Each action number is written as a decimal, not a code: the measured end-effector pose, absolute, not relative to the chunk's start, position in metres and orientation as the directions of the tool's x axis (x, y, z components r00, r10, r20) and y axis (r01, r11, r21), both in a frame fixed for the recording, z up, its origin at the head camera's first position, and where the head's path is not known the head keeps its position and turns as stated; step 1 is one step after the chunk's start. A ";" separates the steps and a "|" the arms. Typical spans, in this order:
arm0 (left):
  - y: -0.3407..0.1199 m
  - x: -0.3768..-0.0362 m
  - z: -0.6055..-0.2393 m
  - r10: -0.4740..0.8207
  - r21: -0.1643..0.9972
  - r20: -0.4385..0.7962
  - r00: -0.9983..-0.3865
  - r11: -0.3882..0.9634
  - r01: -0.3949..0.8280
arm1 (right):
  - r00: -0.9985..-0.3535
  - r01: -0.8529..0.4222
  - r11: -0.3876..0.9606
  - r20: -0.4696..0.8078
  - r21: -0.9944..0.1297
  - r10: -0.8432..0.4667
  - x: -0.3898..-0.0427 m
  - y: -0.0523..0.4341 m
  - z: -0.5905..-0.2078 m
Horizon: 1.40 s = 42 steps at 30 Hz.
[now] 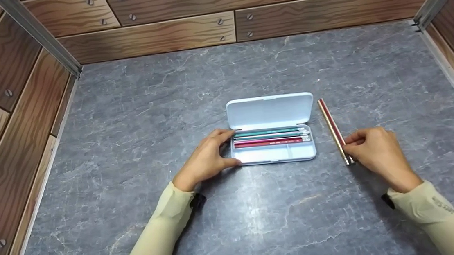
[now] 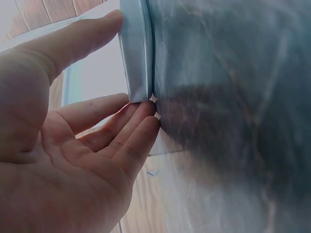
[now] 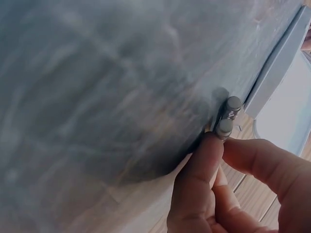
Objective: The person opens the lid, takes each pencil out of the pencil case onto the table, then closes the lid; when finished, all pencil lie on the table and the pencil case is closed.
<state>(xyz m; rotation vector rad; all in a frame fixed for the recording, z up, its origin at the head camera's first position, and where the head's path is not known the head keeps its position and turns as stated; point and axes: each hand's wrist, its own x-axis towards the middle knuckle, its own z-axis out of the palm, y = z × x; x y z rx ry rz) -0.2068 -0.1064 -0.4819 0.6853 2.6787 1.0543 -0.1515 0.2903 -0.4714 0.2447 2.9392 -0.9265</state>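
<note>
A light-blue pencil case (image 1: 262, 155) lies with its lid (image 1: 269, 112) raised at the back. Several green, pink and red pencils (image 1: 269, 143) fill its rear compartment; the front compartments hold nothing. My left hand (image 1: 205, 156) holds the case by its left end, thumb at the front corner and fingers at the back one. To the right of the case, a red pencil (image 1: 335, 127) and a gold pencil (image 1: 329, 123) lie side by side, slanted. My right hand (image 1: 377, 151) pinches the red one near its eraser end between thumb and fingers; both pencil ends (image 3: 224, 128) show in the right wrist view.
All of this is on a grey marble-patterned tabletop (image 1: 127, 111). Wood-plank-patterned walls (image 1: 177, 33) with metal corner posts (image 1: 44, 36) enclose it at the back and sides.
</note>
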 end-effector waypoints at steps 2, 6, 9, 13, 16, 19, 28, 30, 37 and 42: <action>-0.106 -0.207 -0.481 0.480 0.679 -0.006 -0.877 0.646 0.349 | -0.985 0.172 0.804 -0.107 -0.569 0.136 -0.151 0.290 -0.472; -0.107 -0.206 -0.482 0.484 0.679 -0.004 -0.875 0.644 0.353 | -0.982 0.189 0.795 -0.137 -0.577 0.134 -0.151 0.290 -0.471; -0.107 -0.207 -0.482 0.484 0.679 -0.001 -0.875 0.642 0.355 | -0.978 0.202 0.783 -0.163 -0.588 0.130 -0.151 0.291 -0.470; -0.107 -0.207 -0.482 0.486 0.682 0.004 -0.874 0.638 0.358 | -0.976 0.210 0.773 -0.178 -0.599 0.127 -0.151 0.291 -0.469; -0.107 -0.207 -0.482 0.486 0.684 0.007 -0.874 0.636 0.359 | -0.974 0.218 0.766 -0.190 -0.604 0.127 -0.152 0.291 -0.467; -0.107 -0.207 -0.482 0.484 0.684 0.010 -0.875 0.635 0.359 | -0.975 0.212 0.771 -0.187 -0.600 0.123 -0.152 0.290 -0.467; -0.107 -0.206 -0.481 0.492 0.688 0.008 -0.871 0.629 0.362 | -0.977 0.198 0.771 -0.187 -0.605 0.104 -0.151 0.290 -0.467; -0.107 -0.206 -0.481 0.492 0.685 0.006 -0.871 0.632 0.362 | -0.980 0.188 0.773 -0.170 -0.605 0.106 -0.153 0.290 -0.464; -0.107 -0.207 -0.481 0.494 0.684 0.012 -0.869 0.630 0.368 | -0.996 0.071 0.827 -0.002 -0.558 0.084 -0.167 0.273 -0.444; -0.107 -0.207 -0.480 0.489 0.678 0.002 -0.872 0.640 0.361 | -0.987 -0.114 0.801 0.158 -0.588 -0.025 -0.180 0.249 -0.438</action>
